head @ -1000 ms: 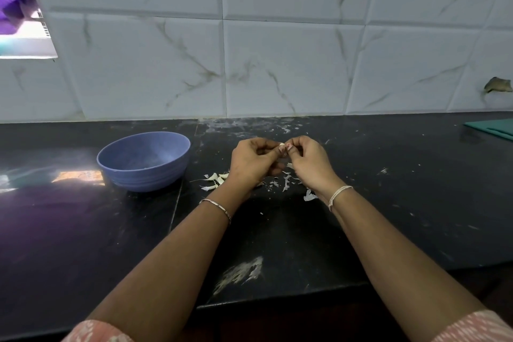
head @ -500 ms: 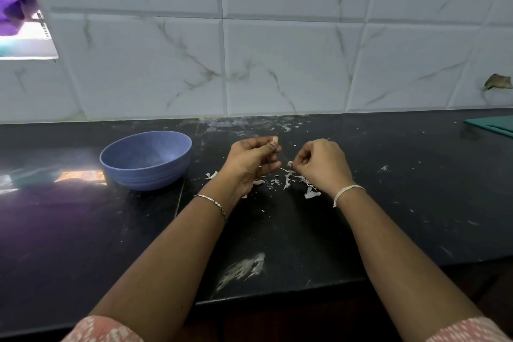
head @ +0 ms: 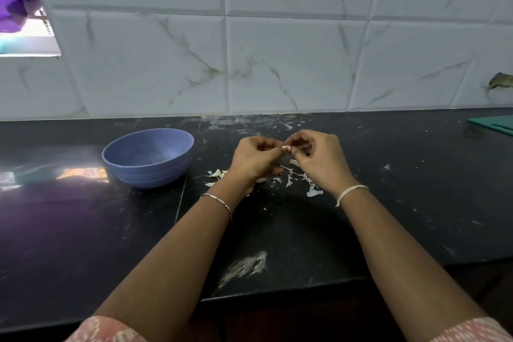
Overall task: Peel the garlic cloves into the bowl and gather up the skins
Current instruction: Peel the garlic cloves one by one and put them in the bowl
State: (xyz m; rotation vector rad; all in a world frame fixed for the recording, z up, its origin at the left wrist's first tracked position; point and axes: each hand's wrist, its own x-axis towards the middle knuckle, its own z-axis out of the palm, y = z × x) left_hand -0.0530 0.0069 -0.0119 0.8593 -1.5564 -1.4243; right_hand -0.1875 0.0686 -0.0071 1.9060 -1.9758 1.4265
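Both hands are raised just above the black stone tabletop point(head: 388, 216), toward its far side, with their fingertips meeting in the middle. Between them sits a small pale pinkish garlic clove point(head: 286, 148). The left hand point(head: 255, 159) pinches it from the left with curled fingers and thumb, and the right hand point(head: 319, 161) pinches it from the right, so each grip is clamped on the same clove. Only a sliver of the clove shows between the fingertips. It is too small to say how its long axis runs or how much skin is left on it.

The round blue plastic bowl point(head: 150, 175) stands upright on the tabletop to the left of the hands, apart from them. The left hand is plainly the nearer one, so the drop probably calls for a short carry leftward, most easily by that hand once the right hand's grip has pulled the skin free. No clove can be made out in the part of the bowl's inside that shows.

Thin white papery skins point(head: 314, 191) lie scattered on the tabletop under and just near of the hands, from below the left wrist to below the right. They are not yet gathered, so peeling looks to be the step in hand. A flat green board point(head: 497, 123) lies at the far right edge.
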